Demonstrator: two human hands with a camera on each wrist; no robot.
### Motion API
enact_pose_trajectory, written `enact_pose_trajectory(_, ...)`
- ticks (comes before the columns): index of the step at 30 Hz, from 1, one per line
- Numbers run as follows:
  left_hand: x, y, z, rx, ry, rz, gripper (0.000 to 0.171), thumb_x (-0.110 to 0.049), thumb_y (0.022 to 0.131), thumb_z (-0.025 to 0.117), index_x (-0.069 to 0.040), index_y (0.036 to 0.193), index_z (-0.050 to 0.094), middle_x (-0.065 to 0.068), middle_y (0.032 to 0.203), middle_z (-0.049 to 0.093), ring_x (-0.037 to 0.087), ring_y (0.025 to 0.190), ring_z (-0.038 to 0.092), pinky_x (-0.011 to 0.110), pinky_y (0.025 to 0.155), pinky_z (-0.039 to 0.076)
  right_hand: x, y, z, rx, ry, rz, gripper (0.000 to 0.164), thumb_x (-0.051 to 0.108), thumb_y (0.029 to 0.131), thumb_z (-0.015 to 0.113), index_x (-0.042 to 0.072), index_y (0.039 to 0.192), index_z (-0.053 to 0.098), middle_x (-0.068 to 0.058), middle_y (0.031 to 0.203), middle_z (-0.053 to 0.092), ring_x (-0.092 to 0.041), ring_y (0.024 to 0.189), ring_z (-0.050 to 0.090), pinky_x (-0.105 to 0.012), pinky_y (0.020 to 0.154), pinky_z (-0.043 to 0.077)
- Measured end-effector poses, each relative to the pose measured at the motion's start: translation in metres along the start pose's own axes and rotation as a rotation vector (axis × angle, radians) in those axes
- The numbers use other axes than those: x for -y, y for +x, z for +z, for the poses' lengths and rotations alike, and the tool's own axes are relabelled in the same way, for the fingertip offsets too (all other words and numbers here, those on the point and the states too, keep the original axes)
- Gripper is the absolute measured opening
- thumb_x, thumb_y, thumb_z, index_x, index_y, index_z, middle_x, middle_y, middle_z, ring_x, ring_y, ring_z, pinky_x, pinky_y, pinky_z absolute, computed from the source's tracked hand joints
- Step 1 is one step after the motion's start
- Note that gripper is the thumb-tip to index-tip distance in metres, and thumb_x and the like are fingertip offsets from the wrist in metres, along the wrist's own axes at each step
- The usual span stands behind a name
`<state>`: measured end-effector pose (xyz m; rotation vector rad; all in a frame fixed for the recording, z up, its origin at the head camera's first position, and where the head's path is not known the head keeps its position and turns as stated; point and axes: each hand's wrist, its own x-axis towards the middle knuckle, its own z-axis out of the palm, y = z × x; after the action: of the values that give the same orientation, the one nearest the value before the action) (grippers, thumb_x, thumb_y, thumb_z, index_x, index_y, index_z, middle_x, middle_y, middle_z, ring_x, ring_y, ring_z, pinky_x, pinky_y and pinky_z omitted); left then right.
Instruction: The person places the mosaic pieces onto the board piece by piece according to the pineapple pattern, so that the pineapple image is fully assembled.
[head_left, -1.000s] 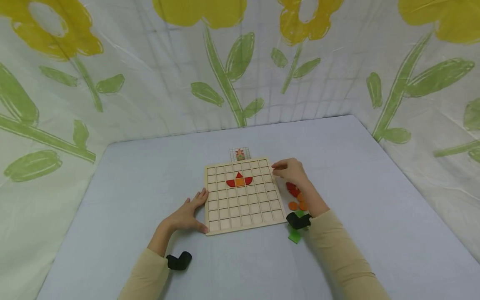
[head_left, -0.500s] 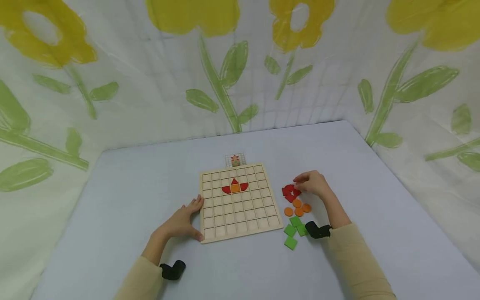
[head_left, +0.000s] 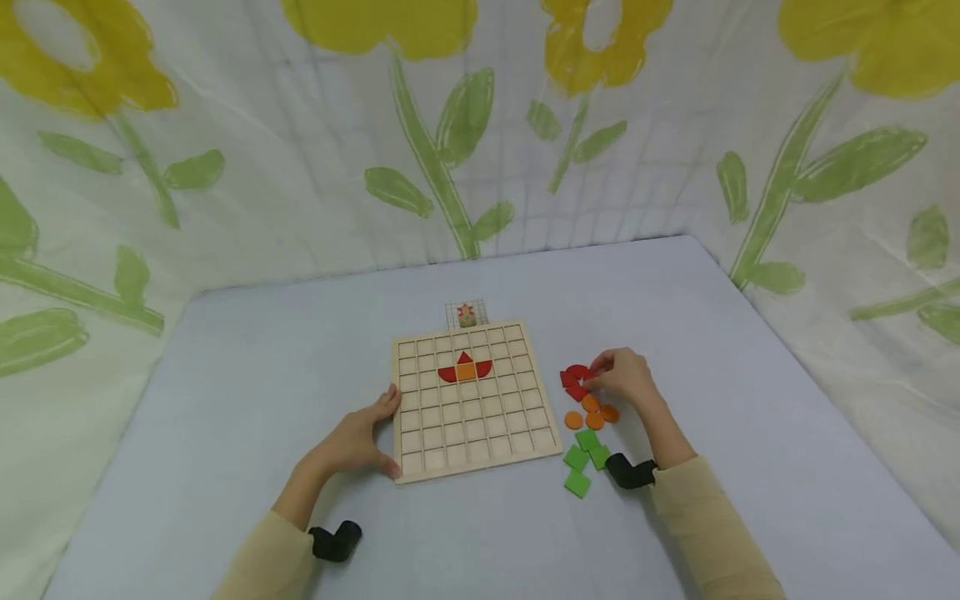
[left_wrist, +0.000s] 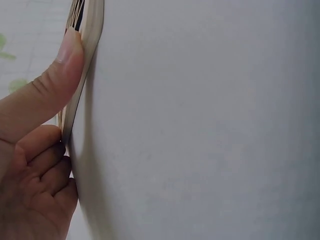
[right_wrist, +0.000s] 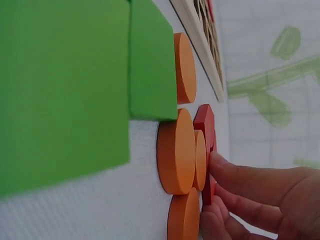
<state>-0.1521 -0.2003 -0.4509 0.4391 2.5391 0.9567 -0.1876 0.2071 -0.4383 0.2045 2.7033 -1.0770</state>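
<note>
A wooden grid board (head_left: pixel 474 428) lies on the table, holding a red triangle (head_left: pixel 464 358) above an orange square (head_left: pixel 466 372), with a red quarter-round piece (head_left: pixel 447 374) on either side. My left hand (head_left: pixel 354 440) rests against the board's left edge, thumb and fingers spread along it. In the left wrist view its thumb (left_wrist: pixel 70 60) presses the rim. To the right of the board, my right hand (head_left: pixel 628 377) reaches into a small cluster of red pieces (head_left: pixel 576 369). Seen from the right wrist, thumb and fingers pinch a red piece (right_wrist: pixel 208 170); the fingers partly hide it.
Orange discs (head_left: pixel 573 420) lie just nearer than the red pieces, and green squares (head_left: pixel 577 483) nearer still, below the right wrist. A small pattern card (head_left: pixel 467 314) sits behind the board's far edge. A flowered cloth (head_left: pixel 322 167) hangs behind the table.
My right hand has moved from the board's right edge out to the red pieces, and its fingers have closed on one. The left hand stays at the board; the head view has shifted slightly.
</note>
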Motion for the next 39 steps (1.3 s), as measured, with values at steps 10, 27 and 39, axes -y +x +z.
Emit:
enact_pose_trajectory(10,0.002,0.002,0.000,0.005,0.000,0.013,0.117,-0.019,0.055,0.093,0.005,0.149,0.027,0.019,0.157,0.017,0.039,0.144,0.017,0.053,0.115,0.019,0.002,0.000,0.003,-0.019,-0.005,0.007,0.024,0.008,0.080,0.077,-0.005,0.096,0.064,-0.016,0.087,0.065,-0.028,0.080,0.056,-0.035,0.068,0.047)
enact_pose_trajectory(27,0.001,-0.001,0.000,0.007,-0.021,0.007,0.117,-0.016,0.055,0.094,0.007,0.148,0.027,0.021,0.157,0.018,0.040,0.144,0.016,0.053,0.115,0.018,0.012,-0.002,0.000,-0.046,0.155,-0.025,0.030,0.008,0.091,0.067,-0.006,0.118,0.067,-0.024,0.107,0.068,-0.027,0.085,0.065,-0.033,0.076,0.054)
enact_pose_trajectory(39,0.002,0.000,0.000,0.008,-0.030,0.006,0.116,-0.016,0.056,0.093,0.005,0.149,0.027,0.019,0.157,0.018,0.039,0.145,0.016,0.054,0.115,0.018,0.051,-0.003,0.047,-0.032,0.421,-0.108,0.030,0.008,0.087,0.073,-0.006,0.113,0.069,-0.020,0.100,0.071,-0.024,0.083,0.070,-0.027,0.070,0.056)
